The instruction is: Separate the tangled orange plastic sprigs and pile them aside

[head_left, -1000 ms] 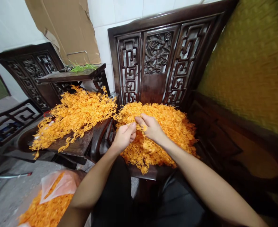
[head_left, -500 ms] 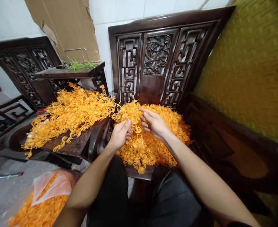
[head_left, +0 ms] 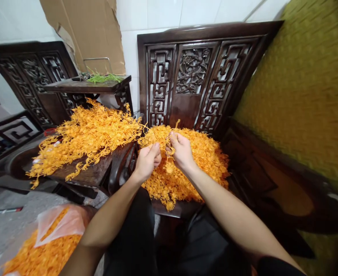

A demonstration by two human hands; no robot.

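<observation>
**Handling of a curled orange strand above a heaped seat**

The orange strand (head_left: 170, 167) is held up between the two hands, just over the large heap (head_left: 186, 188) of like strands on the dark wooden seat (head_left: 173, 211). By the right hand (head_left: 181, 148) it is pinched between thumb and curled fingers, and a looped part is left dangling below. The fingers of the left hand (head_left: 148, 161) are pressed together under the thumb and appear to pinch the strand as well, although its course into that hand is blurred. A second heap (head_left: 91, 134) is spread beside the first, with stray curls reaching across the gap; a bag (head_left: 58, 230) of similar material is seen on the floor.

Snagging is judged the chief risk: the dangling loop could be caught by the frilled heap beneath — neighbouring strands would then be dragged up with it. Breakage or stretching could be caused by a sharp pull between the hands. Curls overhanging the seat's front edge could be brushed off by a forearm or knee.
</observation>
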